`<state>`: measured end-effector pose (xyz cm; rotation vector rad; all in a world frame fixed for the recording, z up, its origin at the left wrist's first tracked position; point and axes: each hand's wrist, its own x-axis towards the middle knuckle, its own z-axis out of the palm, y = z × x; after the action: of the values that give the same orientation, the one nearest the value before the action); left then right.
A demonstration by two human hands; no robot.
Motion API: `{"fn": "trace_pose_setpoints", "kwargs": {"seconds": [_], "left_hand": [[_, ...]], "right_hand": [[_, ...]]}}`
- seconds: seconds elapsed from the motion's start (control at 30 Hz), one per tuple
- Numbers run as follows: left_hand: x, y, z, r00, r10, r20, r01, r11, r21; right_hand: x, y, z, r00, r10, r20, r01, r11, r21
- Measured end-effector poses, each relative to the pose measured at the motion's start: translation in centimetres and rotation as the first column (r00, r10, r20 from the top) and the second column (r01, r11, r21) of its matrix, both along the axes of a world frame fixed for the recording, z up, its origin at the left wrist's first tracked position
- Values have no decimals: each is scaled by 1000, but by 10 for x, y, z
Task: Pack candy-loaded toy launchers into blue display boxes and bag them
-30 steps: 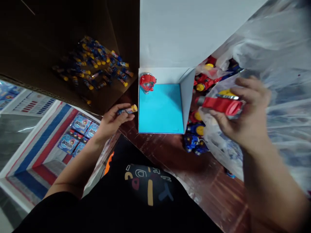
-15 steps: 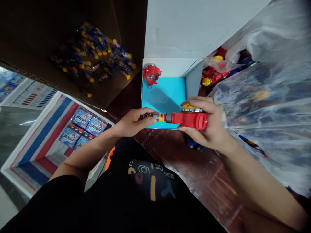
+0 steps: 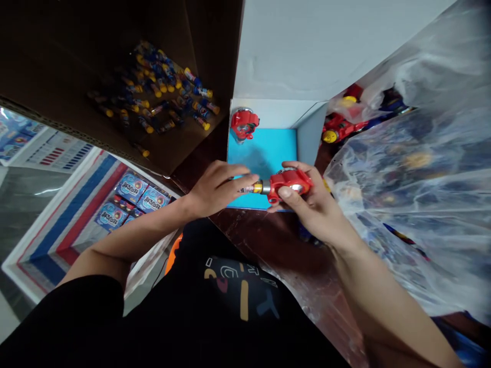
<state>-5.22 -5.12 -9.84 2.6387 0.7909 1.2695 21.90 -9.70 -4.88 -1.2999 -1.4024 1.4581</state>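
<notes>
My left hand (image 3: 220, 186) is closed around a small tube with a yellow cap end (image 3: 256, 187), its printed body mostly covered by my fingers. The tube's yellow end meets the grey collar of a red plastic toy (image 3: 289, 180), end to end. That toy sits in my right hand (image 3: 307, 197), my thumb pressed on its near side and my fingers behind it. Just beyond both hands is an upright white box with a light-blue bottom (image 3: 276, 144). A second red toy (image 3: 245, 124) rests in that box's far left corner.
To the left, a deep cardboard carton (image 3: 192, 140) holds many yellow-capped tubes (image 3: 161, 87). Below it, a striped woven-lined box (image 3: 72, 225) contains blue printed packs (image 3: 132, 185). On the right, clear plastic bags (image 3: 402, 168) cover more toys, with red ones (image 3: 341, 128) showing.
The red toy has rolled over in my right hand, so its yellow disc no longer faces up. My left fingers have shifted over the tube. The camera view has moved slightly.
</notes>
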Motion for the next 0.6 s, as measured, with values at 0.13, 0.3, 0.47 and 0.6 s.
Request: {"fn": "trace_pose_setpoints", "kwargs": {"seconds": [0.13, 0.3, 0.47, 0.6], "left_hand": [[-1, -4, -28, 953, 301, 37, -279, 919, -279], [35, -19, -79, 883, 452, -125, -456, 764, -456], [51, -18, -92, 857, 475, -200, -511, 736, -444], [49, -19, -88, 836, 492, -245, -547, 713, -439]], "right_hand": [[14, 34, -3, 901, -152, 406, -82, 860, 503], [1, 83, 0, 517, -57, 854, -578, 712, 398], [-28, 98, 20, 295, 20, 955, -755, 618, 221], [-40, 99, 28, 205, -18, 978, -722, 672, 164]]}}
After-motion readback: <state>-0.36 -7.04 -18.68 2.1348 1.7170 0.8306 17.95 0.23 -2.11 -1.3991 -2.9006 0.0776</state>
